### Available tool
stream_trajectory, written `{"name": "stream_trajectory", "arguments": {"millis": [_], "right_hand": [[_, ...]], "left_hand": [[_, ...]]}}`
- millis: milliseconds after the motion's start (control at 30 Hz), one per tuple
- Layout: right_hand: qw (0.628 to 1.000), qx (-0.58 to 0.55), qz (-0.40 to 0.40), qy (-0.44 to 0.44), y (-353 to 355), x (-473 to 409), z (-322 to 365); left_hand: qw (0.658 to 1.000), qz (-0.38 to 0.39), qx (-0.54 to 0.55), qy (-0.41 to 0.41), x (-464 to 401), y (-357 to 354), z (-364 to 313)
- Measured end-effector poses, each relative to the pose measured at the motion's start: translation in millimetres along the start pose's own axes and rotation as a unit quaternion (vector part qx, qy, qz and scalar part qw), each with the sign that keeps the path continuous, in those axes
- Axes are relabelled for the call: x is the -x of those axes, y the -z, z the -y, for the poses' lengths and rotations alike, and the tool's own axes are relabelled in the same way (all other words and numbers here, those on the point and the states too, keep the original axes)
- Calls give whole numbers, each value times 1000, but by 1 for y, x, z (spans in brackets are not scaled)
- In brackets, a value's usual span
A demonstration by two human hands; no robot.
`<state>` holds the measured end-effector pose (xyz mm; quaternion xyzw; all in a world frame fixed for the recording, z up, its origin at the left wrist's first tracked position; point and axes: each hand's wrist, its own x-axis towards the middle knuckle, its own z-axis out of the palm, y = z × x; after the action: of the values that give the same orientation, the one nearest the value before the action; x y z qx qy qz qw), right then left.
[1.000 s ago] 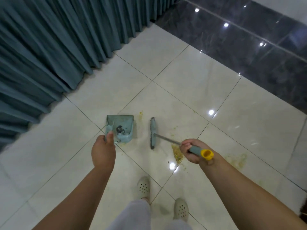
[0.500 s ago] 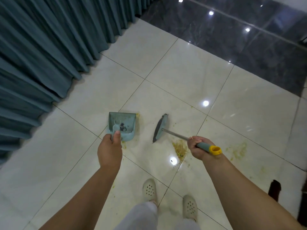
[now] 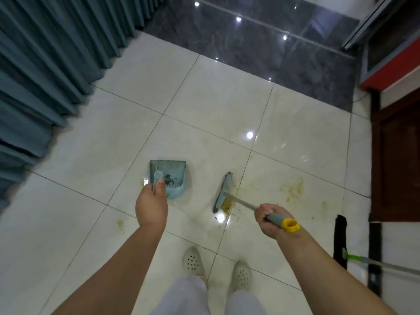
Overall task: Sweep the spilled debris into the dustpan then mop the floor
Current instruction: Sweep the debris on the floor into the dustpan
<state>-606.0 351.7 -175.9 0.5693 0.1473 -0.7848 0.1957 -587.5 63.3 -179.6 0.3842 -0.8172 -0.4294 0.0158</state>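
Two feet in pale holey shoes (image 3: 192, 260) stand on the shiny tile floor (image 3: 91, 155), close to the camera. They are set back from the mess, probably so they do not step in it.

A bit farther out are the two hands. The left hand (image 3: 151, 206) is closed tight around the handle of the dustpan (image 3: 169, 177). The dustpan rests on the floor, so bits can slide in. Some dark bits already lie inside it.

The right hand (image 3: 269, 220) is wrapped around the grey grip of the broom (image 3: 222, 193), near its yellow end. The broom head is down on the floor, a short way to the right of the dustpan, not touching it. A clump of yellow mush (image 3: 227, 204) sits right beside the head, on the far side from the pan. I think the broom is held low like that so it can push the mush toward the pan.

More yellow smears (image 3: 294, 189) lie farther right, and one small spot (image 3: 121, 223) lies near the left arm. So the sweeping looks only partly done.

A mop (image 3: 340, 239) lies at the right edge, near a dark wooden door (image 3: 395, 155), likely ready for later.

Farthest away are the blue-green curtains (image 3: 56, 53) and a strip of dark floor (image 3: 272, 53).
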Motion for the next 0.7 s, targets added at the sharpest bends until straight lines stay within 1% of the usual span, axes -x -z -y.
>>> {"name": "stream_trajectory", "arguments": {"millis": [233,533,633,700], "right_hand": [[997,57,14,-55,5,4,-2],[976,152,32,-155,-30,-44,-14],[971,163,51,-167,-43,-59,-18],[975,146,55,-159,-47,-64,-18]], "left_hand": [[1000,-11,-3,11,14,-6,-3],[998,-62,-8,15,25,-4,2],[997,-78,-12,18,27,-8,4],[996,-88,-15,16,31,-12,5]]}}
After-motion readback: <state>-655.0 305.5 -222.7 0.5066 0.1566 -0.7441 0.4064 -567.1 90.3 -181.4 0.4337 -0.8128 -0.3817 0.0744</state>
